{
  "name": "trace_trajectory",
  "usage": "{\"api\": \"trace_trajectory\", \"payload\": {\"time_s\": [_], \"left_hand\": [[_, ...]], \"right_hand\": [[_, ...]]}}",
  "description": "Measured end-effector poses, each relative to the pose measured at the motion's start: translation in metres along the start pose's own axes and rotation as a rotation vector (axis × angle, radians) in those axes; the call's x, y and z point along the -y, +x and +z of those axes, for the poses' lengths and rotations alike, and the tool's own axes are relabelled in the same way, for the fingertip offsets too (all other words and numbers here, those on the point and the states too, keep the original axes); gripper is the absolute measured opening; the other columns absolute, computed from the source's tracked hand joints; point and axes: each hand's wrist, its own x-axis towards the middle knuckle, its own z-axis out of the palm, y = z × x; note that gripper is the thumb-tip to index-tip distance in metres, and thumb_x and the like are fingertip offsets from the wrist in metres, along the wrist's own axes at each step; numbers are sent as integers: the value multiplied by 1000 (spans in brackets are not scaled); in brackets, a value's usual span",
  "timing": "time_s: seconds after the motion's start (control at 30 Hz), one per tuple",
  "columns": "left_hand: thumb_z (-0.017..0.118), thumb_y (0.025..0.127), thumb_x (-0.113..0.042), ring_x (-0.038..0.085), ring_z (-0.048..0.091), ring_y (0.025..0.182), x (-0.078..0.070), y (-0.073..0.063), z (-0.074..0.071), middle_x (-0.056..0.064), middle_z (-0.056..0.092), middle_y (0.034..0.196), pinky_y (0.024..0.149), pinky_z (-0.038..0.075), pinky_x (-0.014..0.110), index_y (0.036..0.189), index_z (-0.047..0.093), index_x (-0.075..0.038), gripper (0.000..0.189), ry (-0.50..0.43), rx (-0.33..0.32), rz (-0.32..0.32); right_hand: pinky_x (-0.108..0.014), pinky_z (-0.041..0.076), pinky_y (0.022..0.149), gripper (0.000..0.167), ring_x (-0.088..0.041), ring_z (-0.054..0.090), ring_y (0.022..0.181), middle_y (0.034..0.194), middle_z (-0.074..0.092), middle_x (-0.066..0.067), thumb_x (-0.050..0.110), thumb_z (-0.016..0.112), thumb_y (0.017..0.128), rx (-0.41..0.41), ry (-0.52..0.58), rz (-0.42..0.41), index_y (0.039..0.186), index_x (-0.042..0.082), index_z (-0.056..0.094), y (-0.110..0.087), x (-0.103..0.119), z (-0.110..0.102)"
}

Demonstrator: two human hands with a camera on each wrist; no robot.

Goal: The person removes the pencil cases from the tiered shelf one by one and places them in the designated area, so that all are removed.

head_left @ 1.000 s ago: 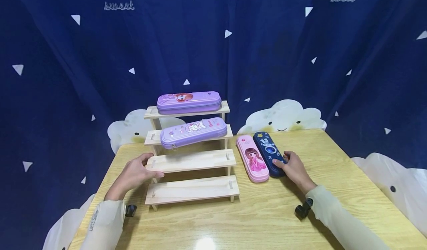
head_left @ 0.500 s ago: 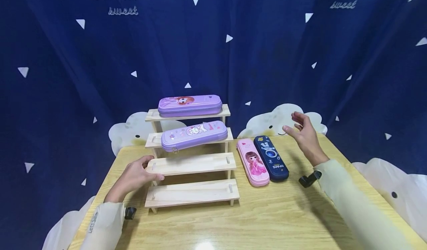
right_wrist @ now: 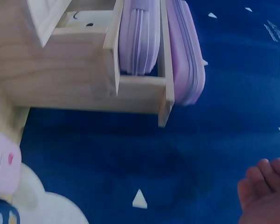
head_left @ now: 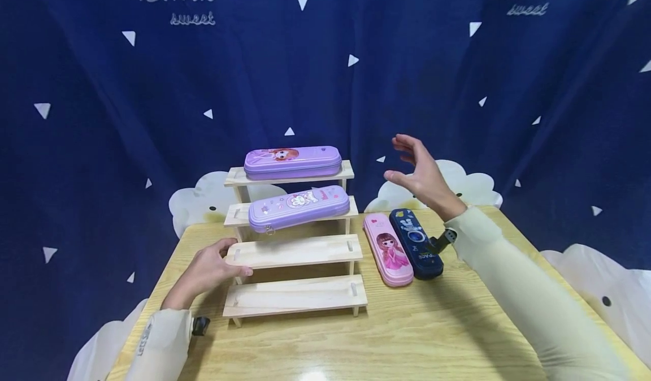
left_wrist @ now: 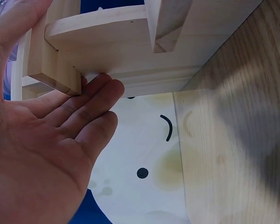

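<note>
My left hand [head_left: 207,271] grips the left end of a stepped wooden display rack [head_left: 295,251], thumb at the front of the second tier from the bottom and fingers behind. In the left wrist view the fingers [left_wrist: 95,105] reach along the rack's side. My right hand [head_left: 419,174] is raised in the air right of the rack, fingers parted from the thumb, holding nothing. A purple pencil case [head_left: 293,162] with a doll picture lies on the top tier. Below it, a lilac pencil case [head_left: 299,208] with a rabbit sits slantwise on the second tier, overhanging its front edge.
On the wooden table [head_left: 305,350], right of the rack, a pink pencil case [head_left: 389,251] lies beside a navy space pencil case [head_left: 409,228], partly covered by the black wrist camera [head_left: 443,241]. A dark blue curtain [head_left: 325,76] with white clouds hangs behind.
My right hand has left the navy pencil case, risen, and swung left toward the top of the rack. The left hand stays on the rack.
</note>
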Motion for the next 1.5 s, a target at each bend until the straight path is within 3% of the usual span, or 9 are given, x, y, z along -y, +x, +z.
{"api": "trace_trajectory", "payload": {"time_s": [0.3, 0.7, 1.07, 1.3, 1.5], "left_hand": [[92, 65, -51, 24, 65, 106, 1, -2, 2, 14, 70, 125, 93, 50, 41, 137, 57, -8, 91, 4, -8, -4], [92, 66, -50, 24, 65, 107, 2, -2, 4, 15, 70, 126, 95, 50, 42, 138, 56, -6, 92, -1, -8, 5], [92, 66, -51, 23, 65, 106, 0, 0, 0, 14, 70, 126, 93, 50, 41, 138, 56, -7, 92, 4, -8, 18], [92, 67, -44, 23, 65, 105, 3, 1, 1, 14, 71, 124, 93, 50, 40, 137, 57, -7, 87, -2, -12, 15], [92, 66, -51, 24, 65, 106, 1, 0, 1, 15, 70, 126, 93, 50, 41, 138, 56, -7, 92, 6, -7, 13]], "right_hand": [[-49, 35, 118, 75, -30, 48, 138, 148, 53, -15, 17, 80, 82, 111, 46, -91, 147, 6, 44, 17, 11, 43], [-45, 40, 116, 65, -29, 57, 131, 138, 62, -13, 14, 85, 79, 293, 7, -59, 136, 7, 55, 21, 6, 100], [-45, 40, 115, 71, -31, 57, 129, 137, 62, -18, 16, 86, 75, 340, -55, -131, 137, 2, 55, 24, -2, 113], [-46, 42, 112, 75, -28, 58, 127, 139, 63, -14, 20, 87, 73, 418, -59, -73, 139, 4, 54, 19, 1, 112], [-44, 41, 113, 77, -25, 58, 126, 140, 62, -10, 20, 87, 73, 425, -69, -44, 141, 7, 54, 15, -1, 118]]}}
